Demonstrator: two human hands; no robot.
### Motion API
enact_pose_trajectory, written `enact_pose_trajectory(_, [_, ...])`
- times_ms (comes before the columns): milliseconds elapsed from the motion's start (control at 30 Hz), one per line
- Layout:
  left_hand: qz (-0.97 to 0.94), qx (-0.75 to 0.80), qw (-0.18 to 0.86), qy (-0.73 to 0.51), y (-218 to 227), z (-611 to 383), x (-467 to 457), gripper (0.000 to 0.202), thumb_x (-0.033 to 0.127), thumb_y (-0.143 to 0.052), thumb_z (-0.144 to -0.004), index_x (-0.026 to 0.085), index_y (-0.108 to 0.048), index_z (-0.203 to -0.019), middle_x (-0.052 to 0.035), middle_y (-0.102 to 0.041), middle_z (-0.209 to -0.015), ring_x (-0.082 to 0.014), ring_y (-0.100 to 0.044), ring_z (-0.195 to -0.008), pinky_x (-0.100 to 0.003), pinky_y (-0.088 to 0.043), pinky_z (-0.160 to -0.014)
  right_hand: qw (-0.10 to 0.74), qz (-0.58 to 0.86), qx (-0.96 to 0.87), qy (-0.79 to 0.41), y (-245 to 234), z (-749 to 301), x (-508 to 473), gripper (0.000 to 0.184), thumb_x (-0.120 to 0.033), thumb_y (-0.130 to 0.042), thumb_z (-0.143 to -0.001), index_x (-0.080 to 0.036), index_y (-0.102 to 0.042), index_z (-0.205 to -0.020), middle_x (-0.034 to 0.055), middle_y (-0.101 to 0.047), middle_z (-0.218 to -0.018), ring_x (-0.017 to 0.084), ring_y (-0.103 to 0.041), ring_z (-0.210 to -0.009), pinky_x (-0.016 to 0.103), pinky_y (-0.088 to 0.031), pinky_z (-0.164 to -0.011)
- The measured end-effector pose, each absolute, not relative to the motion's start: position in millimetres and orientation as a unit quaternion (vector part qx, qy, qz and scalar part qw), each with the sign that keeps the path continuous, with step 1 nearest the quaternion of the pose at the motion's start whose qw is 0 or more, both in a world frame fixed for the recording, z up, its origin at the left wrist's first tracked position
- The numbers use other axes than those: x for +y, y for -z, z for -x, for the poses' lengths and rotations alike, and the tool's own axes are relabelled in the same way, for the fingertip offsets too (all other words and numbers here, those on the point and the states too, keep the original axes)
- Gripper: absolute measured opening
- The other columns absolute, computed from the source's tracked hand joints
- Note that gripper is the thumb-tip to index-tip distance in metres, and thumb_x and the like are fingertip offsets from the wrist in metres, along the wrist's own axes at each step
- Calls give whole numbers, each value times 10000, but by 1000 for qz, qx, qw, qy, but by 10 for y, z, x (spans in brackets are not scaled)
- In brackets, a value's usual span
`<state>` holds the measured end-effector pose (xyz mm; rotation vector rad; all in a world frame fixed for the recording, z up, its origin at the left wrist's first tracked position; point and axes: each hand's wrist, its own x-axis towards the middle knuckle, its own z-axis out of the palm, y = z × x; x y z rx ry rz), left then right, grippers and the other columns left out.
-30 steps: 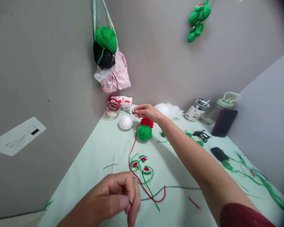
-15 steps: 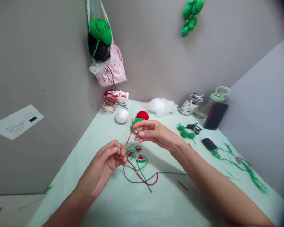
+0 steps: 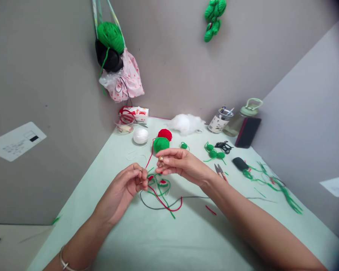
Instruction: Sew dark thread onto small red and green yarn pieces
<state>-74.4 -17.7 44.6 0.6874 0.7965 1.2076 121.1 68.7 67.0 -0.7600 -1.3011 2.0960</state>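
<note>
My left hand [image 3: 129, 183] is closed in a pinch on something thin, likely a needle, with a dark thread [image 3: 169, 206] trailing onto the pale green table [image 3: 172, 237]. My right hand [image 3: 180, 165] pinches a small round bead-like piece [image 3: 161, 159] just right of the left fingertips. Below both hands lie small green-and-red crocheted pieces [image 3: 160, 184] with loose red yarn [image 3: 169, 205]. A red strand rises towards the green yarn ball [image 3: 161, 144] and red yarn ball [image 3: 165, 134] behind.
White yarn ball [image 3: 140, 136], clear bowl [image 3: 124, 126], small box [image 3: 135, 113] and white stuffing [image 3: 183, 123] sit at the back. Snips [image 3: 220, 172], green crocheted balls [image 3: 214, 152], a jar [image 3: 218, 122], bottle [image 3: 241, 118] and green strands [image 3: 279, 188] lie right. A yarn bag [image 3: 115, 64] hangs on the wall.
My right hand came back from the far bowl with the small piece to just before my left hand. The left hand moved up and forward to meet it.
</note>
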Motion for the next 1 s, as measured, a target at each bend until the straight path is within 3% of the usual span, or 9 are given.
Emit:
enact_pose_trajectory(333, [-341,376,673,-538,-413,714,-194,183,281,-564,-913,160,-564,-777,-15,-563,-842,-111,-549,-754,-233,-497,-730,293,301,-503,-756,-709,-1173,574,272,-158,-815,-686,-164,-718,-940,7,-702,-829,97,-673,-750,198,-540,-663])
enact_pose_trajectory(600, [-447,427,552,-560,-325,627,-233,265,277,-746,-803,240,-581,-1007,-7,-605,-1031,-156,-592,-1020,-256,-483,-884,294,316,-600,-674,-737,-1093,410,226,-180,-757,-752,-174,-694,-969,22,-689,-901,111,-654,-778,238,-537,-706])
enact_pose_trajectory(767, [-476,436,511,-568,-303,629,-245,104,300,-653,-884,239,-644,-967,-4,-640,-987,-134,-597,-976,-235,-476,-888,322,312,-666,-596,-760,-1053,304,216,-177,-722,-789,-180,-676,-1000,26,-680,-902,125,-646,-818,271,-548,-764])
enact_pose_trajectory(1000, [-467,426,508,-585,-284,628,-231,93,280,-659,-878,244,-646,-963,6,-640,-969,-125,-589,-948,-221,-476,-864,345,303,-702,-544,-760,-1051,266,251,-177,-694,-822,-195,-663,-1070,22,-668,-900,134,-648,-834,297,-563,-797])
